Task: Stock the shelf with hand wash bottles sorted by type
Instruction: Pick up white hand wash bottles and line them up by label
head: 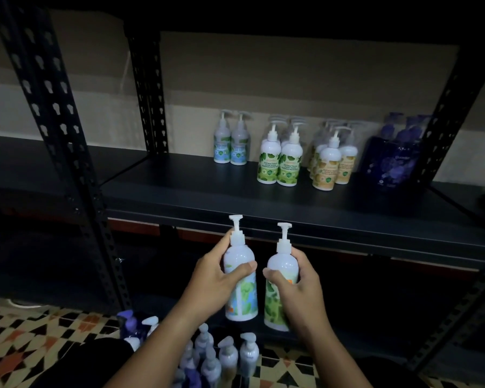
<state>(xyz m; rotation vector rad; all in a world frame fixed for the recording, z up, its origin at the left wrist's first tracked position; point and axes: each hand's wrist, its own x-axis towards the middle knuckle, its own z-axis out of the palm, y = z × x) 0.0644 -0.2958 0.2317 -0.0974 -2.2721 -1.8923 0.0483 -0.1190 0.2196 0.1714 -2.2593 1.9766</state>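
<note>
Two pump bottles up in the air, one per hand, right in front of the shelf edge.

Left hand [213,275] is wrapped around the blue-label bottle [241,278], right hand [300,284] around the green-label bottle [280,284]. Both bottles stand upright, long axis vertical, pumps on top, side by side just apart. Up on the shelf [207,189] sit blue pair [231,147], green group [282,161], yellow group [332,163] and purple bottles [392,161]. More bottles [221,357] wait on the tiled floor [25,340].
</note>
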